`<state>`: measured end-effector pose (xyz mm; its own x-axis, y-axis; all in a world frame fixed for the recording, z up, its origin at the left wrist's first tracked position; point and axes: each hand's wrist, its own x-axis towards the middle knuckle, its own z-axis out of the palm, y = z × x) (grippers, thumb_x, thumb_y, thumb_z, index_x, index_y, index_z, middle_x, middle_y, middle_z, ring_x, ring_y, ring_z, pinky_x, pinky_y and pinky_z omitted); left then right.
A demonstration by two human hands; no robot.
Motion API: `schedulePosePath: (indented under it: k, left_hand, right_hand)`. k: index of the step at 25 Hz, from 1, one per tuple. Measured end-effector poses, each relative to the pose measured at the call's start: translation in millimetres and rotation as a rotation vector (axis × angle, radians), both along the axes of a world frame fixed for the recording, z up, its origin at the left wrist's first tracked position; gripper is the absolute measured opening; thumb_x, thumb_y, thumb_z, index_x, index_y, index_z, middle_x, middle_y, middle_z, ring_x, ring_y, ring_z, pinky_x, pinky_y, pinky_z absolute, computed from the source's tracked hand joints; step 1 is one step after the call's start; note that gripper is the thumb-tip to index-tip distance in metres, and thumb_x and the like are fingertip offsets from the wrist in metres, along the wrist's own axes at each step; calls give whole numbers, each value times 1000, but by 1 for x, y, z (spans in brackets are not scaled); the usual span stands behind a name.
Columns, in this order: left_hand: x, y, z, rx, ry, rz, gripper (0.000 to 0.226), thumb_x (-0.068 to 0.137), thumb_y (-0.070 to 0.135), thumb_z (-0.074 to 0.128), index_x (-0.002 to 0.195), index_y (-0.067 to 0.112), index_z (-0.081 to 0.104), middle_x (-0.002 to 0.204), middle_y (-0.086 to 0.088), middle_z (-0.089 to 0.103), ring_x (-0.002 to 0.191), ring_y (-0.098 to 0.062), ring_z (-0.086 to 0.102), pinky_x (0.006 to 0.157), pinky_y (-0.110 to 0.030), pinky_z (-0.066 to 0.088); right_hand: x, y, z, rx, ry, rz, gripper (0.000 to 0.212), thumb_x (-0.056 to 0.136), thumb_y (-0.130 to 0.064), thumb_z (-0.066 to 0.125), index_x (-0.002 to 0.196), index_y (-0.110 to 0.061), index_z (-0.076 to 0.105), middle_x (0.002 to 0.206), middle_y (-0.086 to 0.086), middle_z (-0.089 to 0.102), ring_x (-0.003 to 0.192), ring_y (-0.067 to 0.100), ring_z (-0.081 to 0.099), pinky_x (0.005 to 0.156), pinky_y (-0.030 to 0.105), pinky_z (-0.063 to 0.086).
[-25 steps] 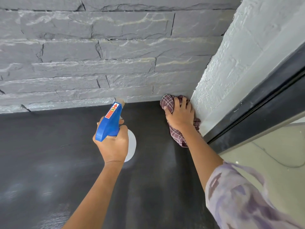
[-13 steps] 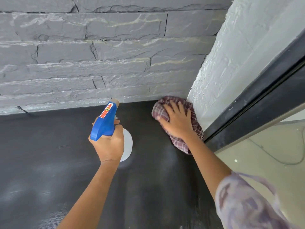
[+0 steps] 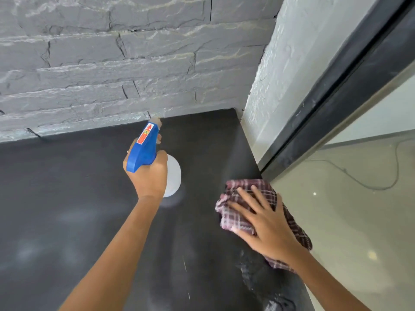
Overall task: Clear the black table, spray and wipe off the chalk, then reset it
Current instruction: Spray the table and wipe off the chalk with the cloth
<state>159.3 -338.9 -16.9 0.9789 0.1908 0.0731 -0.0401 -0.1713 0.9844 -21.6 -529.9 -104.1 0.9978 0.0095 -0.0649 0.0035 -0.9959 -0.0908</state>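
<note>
A person's right hand (image 3: 265,223) presses flat, fingers spread, on a checked cloth (image 3: 247,203) at the black table (image 3: 67,198)'s right edge. The left hand (image 3: 148,173) is clenched round a spray bottle (image 3: 143,149) (nozzle aimed at the far corner). Pale chalk smears (image 3: 265,286) lie just nearer than the cloth, closest to the right hand.

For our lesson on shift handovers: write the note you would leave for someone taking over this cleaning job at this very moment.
Left hand: gripping the spray bottle by its blue trigger head, held above the black table, nozzle towards the stone wall.
Right hand: flat on the checked cloth, pressing it on the table's right edge, fingers spread.
Done: the visible tabletop carries no objects; the far right corner looks dark and clean.
Left: pale chalky haze on the left part and wet streaks near the front right. Spray and wipe those, then reset the table; the items to put back are out of view.
</note>
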Motion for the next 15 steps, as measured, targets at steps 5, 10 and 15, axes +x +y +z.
schedulePosePath:
  k: [5,10,15]
  left_hand:
    - [-88,25,18,-17,109,13,24,62,14,52,68,37,50,63,22,57,69,-6,51,77,-23,45]
    - [-175,57,23,39,124,-47,23,61,10,51,78,26,58,66,34,58,65,9,53,108,-55,33]
    - [-230,80,9,14,207,-26,23,60,14,52,75,32,53,63,36,56,64,10,52,107,-61,31]
  right_hand:
    - [58,29,4,-12,103,-277,59,89,-62,19,144,-42,17,158,-2,4,143,31,-1,103,72,0]
    - [-66,113,9,30,53,22,54,88,-64,23,138,-44,31,156,-5,16,143,29,10,100,75,7]
    - [-160,73,10,-20,58,-109,62,86,-73,11,140,-47,25,154,-9,20,142,27,17,100,74,15]
